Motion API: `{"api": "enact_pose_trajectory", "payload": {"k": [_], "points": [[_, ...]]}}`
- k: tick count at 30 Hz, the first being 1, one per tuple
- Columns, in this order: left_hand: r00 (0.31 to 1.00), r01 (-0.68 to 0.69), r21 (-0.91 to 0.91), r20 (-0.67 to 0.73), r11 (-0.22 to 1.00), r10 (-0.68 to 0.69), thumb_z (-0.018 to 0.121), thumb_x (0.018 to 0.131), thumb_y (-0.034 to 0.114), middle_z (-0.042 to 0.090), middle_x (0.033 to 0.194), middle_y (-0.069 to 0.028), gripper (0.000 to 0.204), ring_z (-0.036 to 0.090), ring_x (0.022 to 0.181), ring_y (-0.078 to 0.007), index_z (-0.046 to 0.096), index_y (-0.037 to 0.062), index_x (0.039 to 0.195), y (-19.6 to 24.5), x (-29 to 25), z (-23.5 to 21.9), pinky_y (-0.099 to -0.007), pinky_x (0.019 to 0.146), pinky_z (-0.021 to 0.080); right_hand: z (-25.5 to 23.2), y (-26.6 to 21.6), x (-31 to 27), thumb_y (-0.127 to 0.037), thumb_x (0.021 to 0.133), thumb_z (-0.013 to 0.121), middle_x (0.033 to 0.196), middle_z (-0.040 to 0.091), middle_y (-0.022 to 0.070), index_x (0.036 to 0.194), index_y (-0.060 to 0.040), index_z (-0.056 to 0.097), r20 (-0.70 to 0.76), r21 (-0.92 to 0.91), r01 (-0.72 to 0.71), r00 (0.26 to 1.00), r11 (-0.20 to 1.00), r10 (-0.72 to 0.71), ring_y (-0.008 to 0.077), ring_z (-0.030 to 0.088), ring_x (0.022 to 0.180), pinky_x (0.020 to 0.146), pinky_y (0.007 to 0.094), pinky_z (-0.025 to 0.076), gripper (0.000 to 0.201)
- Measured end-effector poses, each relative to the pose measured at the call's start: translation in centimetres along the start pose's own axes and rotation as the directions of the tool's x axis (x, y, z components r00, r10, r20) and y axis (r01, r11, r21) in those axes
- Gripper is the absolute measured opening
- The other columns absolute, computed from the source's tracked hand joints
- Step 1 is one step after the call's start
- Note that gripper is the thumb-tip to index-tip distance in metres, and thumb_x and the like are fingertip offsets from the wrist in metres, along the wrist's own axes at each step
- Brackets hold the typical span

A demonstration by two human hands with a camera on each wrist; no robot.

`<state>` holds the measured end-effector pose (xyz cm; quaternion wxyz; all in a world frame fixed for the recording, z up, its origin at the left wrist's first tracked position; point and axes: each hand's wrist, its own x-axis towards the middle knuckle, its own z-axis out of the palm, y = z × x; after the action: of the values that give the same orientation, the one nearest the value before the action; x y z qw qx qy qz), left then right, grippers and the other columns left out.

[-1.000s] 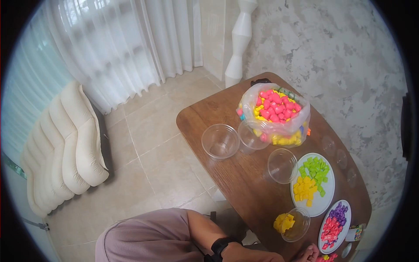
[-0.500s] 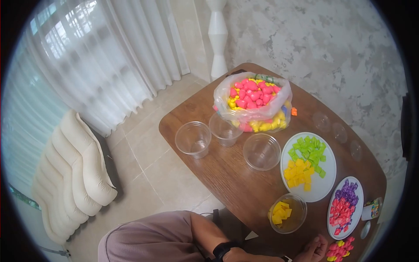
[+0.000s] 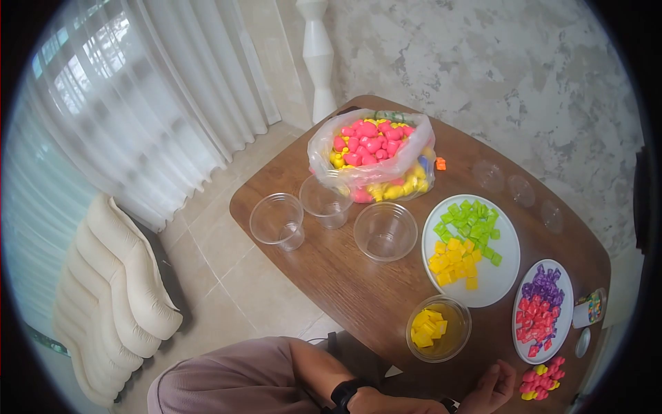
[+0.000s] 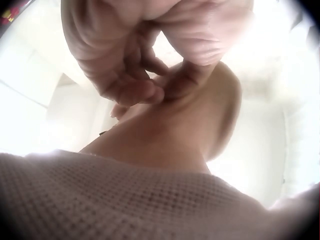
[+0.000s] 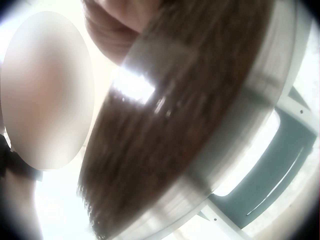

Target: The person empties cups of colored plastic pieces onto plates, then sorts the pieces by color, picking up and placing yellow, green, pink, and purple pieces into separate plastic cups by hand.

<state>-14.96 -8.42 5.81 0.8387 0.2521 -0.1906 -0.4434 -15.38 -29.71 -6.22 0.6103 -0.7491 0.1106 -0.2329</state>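
The left hand (image 3: 389, 402) reaches across to the right forearm. Its bent fingers and thumb (image 4: 185, 81) close together on bare skin in the left wrist view, above a knitted sleeve (image 4: 125, 190). Loosely curled and with nothing seen in it, the right hand (image 3: 491, 388) lies at the table's near edge; part of it (image 5: 117, 27) shows beside the tabletop (image 5: 165, 110). Nearest to it are a pile of pink and yellow pieces (image 3: 541, 379) on its right and a clear cup (image 3: 460, 345) with yellow squares (image 3: 427, 328) up and to its left.
Behind are a white plate (image 3: 491, 288) of green and yellow squares, an oval plate (image 3: 522, 348) of purple and red pieces, and a small jar (image 3: 586, 314). Farther off stand three clear cups, one of them here (image 3: 385, 233), a full plastic bag (image 3: 407, 162) and transparent lids (image 3: 520, 191).
The head view has swung, so the table and its objects sit farther left in it. More of the right hand and the pink and yellow pile shows. Both hands otherwise stay much the same.
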Motion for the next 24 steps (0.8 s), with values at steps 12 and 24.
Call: {"api": "enact_pose_trajectory", "payload": {"k": [12, 24], "points": [[1.000, -0.006, -0.025, -0.005, 1.000, 0.006, 0.089, 0.082, 0.019, 0.071, 0.119, -0.0137, 0.055, 0.066, 0.106, -0.0199, 0.063, -0.0055, 0.123, 1.0, -0.5, -0.2, -0.0343, 0.085, 0.056, 0.2, 0.1, 0.2, -0.004, 0.097, 0.068, 0.070, 0.050, -0.0026, 0.102, 0.0019, 0.072, -0.016, 0.023, 0.010, 1.000, 1.000, -0.009, 0.0068, 0.042, 0.062, 0.056, 0.0213, 0.032, 0.009], [1.000, -0.002, -0.021, 0.022, 1.000, 0.002, 0.089, 0.082, 0.018, 0.071, 0.119, -0.0135, 0.054, 0.066, 0.105, -0.0197, 0.062, -0.0053, 0.123, 1.4, -0.4, -0.3, -0.0341, 0.085, 0.056, 0.5, -0.4, 0.2, -0.004, 0.095, 0.070, 0.070, 0.049, -0.0028, 0.102, 0.0025, 0.073, -0.043, 0.026, -0.027, 0.999, 0.999, 0.029, 0.0071, 0.042, 0.063, 0.056, 0.0216, 0.031, 0.010]]}}
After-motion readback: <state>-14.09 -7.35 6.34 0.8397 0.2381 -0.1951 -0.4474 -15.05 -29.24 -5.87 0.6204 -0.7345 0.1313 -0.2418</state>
